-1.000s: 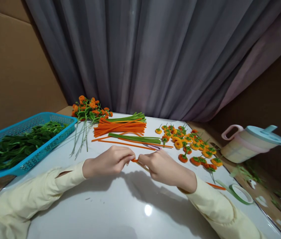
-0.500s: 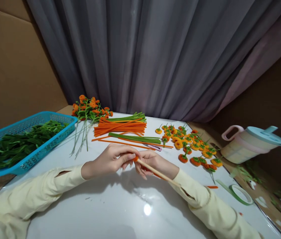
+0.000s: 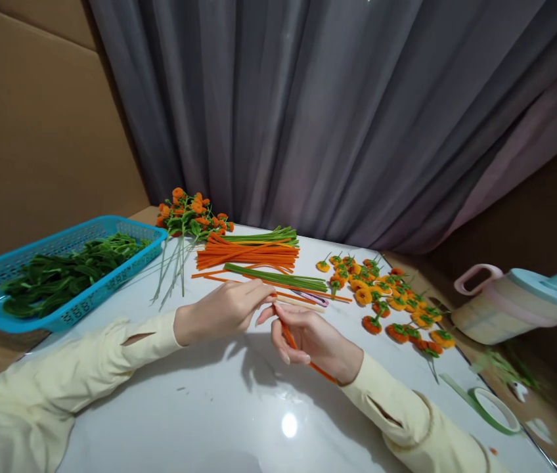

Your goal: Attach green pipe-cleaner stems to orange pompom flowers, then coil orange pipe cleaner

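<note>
In the head view my left hand (image 3: 226, 307) and my right hand (image 3: 325, 341) meet above the middle of the white table. An orange pipe cleaner (image 3: 322, 372) runs from the meeting fingertips across my right palm toward the wrist. My left fingers are pinched together at its upper end, partly hiding it. My right fingers curl loosely round its length. Just beyond the hands lie orange pipe cleaners (image 3: 246, 255), green pipe cleaners (image 3: 278, 276) and pink-handled scissors (image 3: 315, 299).
A blue basket (image 3: 106, 289) of green leaves is at left. Orange flowers with stems (image 3: 192, 213) lie at the back. Several orange and yellow flower heads (image 3: 397, 302) are spread at right, near green tape (image 3: 495, 410) and a lidded cup (image 3: 515, 305). A grey curtain (image 3: 278, 118) hangs behind.
The pale wooden stick no longer points across my right wrist, and more of the orange pipe cleaner shows along my right palm. My right hand has turned, palm more visible. The view has shifted slightly.
</note>
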A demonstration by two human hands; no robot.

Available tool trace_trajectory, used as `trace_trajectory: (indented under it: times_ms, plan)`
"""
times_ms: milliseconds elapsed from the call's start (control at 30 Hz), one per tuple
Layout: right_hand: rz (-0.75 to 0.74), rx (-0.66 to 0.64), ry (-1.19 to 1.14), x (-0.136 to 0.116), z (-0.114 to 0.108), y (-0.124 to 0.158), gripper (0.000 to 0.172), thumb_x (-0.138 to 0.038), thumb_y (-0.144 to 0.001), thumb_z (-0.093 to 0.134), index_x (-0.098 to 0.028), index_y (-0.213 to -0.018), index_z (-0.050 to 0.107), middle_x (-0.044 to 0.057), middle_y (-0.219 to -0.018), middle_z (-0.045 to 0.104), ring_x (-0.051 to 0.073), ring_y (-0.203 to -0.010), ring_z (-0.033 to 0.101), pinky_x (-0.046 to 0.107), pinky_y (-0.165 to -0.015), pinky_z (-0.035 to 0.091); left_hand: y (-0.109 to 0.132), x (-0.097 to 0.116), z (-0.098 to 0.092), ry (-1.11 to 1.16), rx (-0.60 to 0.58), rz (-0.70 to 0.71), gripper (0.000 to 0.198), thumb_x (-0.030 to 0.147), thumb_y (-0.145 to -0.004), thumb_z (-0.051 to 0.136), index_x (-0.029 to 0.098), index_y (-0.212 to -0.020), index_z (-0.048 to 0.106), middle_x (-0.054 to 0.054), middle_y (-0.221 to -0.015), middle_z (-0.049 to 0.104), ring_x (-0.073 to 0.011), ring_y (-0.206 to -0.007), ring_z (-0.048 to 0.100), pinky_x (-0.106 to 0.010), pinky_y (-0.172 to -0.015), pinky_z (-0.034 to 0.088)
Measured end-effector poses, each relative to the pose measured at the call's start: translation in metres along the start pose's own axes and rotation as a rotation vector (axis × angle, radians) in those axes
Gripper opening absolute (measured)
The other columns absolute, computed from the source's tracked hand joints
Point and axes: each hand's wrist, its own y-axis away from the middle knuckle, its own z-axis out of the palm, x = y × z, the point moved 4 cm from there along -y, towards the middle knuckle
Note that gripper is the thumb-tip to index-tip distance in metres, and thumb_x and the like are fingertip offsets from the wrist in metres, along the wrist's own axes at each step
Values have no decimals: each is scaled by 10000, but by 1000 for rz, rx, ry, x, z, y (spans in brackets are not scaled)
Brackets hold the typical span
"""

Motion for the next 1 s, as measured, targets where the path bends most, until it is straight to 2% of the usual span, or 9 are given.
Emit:
trace_trajectory:
  times_ms: [100,200,333,400,500,633,800,900,1000]
  plan:
    - [160,32,184,4,-3,1,280,-357,-896,415,-120,-855,557,-4,-493,581,55,-281,309,196,-330,195,3,-13,11,-23,-167,-155,210,76,-843,380,111,-901,578,-71,-756,633,-166,-661,584,-253,-586,436]
    - [233,59,445,4,-4,4,290,-350,-886,417,-146,-703,511,-48,-426,467,57,-305,296,191,-340,194,5,-19,21,38,-290,-254,192,64,-807,411,122,-756,587,-60,-691,622,-154,-602,559,-236,-549,392]
    - [15,146,973,-23,-12,12,297,-293,-887,409,-165,-620,438,-53,-497,387,68,-447,334,192,-464,265,2,-14,25,347,-425,-332,205,118,-816,438,134,-672,583,-15,-552,571,-115,-504,524,-199,-498,366]
    - [-106,239,1267,-40,-20,16,275,-234,-874,407,-166,-609,430,-39,-525,399,83,-502,350,208,-510,259,1,-12,23,614,-521,-480,211,196,-850,432,141,-709,578,33,-463,507,-81,-397,472,-170,-434,358]
    - [-161,217,1478,-48,-30,20,241,-182,-867,384,-166,-641,467,-47,-510,370,90,-502,335,223,-536,245,0,-10,21,956,-579,-712,239,330,-858,457,144,-734,541,70,-424,461,-57,-307,402,-157,-358,341]
    - [-145,160,1356,-25,-35,23,243,-241,-893,380,-171,-681,475,-45,-546,376,95,-517,347,215,-536,272,3,-9,30,1220,-376,-853,290,407,-809,545,138,-707,506,71,-485,453,-42,-341,398,-149,-350,306]
    - [6,253,987,20,-37,26,389,-416,-940,310,-168,-689,474,-45,-529,387,89,-479,364,207,-500,315,23,-4,73,1617,-217,-1100,388,443,-780,588,162,-627,370,105,-486,316,-4,-344,263,-130,-339,188]
    - [131,261,795,34,-36,24,391,-468,-928,321,-178,-699,447,-79,-433,343,74,-368,300,199,-408,263,31,-2,84,1541,-185,-1104,405,492,-821,514,170,-632,358,102,-472,319,-16,-330,290,-136,-330,200]
    - [150,247,771,36,-31,23,360,-409,-928,359,-171,-678,462,-78,-412,354,68,-365,301,195,-406,261,36,-1,82,1260,-209,-1010,396,506,-876,388,178,-655,386,90,-442,367,-50,-303,355,-160,-318,252]
